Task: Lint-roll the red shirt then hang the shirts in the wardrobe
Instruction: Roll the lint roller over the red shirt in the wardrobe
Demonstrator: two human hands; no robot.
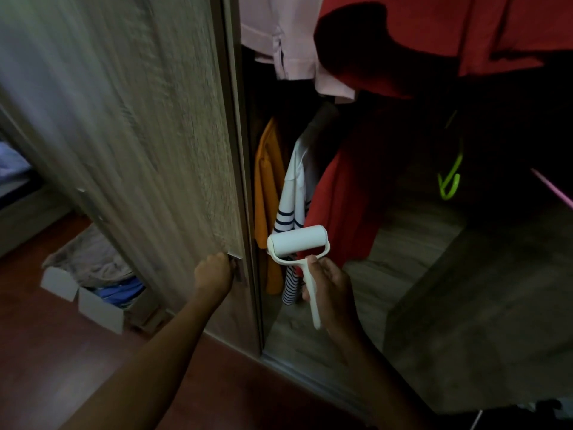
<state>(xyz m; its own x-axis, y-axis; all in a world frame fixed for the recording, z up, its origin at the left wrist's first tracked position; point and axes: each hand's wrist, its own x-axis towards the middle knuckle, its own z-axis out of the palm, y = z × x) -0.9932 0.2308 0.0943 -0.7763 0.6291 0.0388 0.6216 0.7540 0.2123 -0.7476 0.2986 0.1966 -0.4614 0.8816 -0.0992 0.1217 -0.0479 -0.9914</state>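
Left grip: clenched, with the fingers curled round the small metal pull at the edge of the pale wood-grain wardrobe door. The door's surface is smeared by blur.

Right grip: grasping the flat handle of the white plastic lint roller, with the roll end uppermost. The roll sits level with the hems of the hanging clothes. Whether it touches the cloth behind it cannot be told.

Wardrobe interior, lower row, left to right:
- orange garment, next to the door edge
- white top with navy stripes
- red shirt, hanging just right of the striped top and directly behind the roller

Upper part:
- pale pink garment
- to its right, a broad red cloth, partly under a dark shadow

In the dark right half:
- a lime-green plastic hanger hangs well apart from the shirts
- a sliver of a pink hanger shows at the frame edge

Left of the door, an open white cardboard box stands on the reddish-brown floor, with folded cloth inside.
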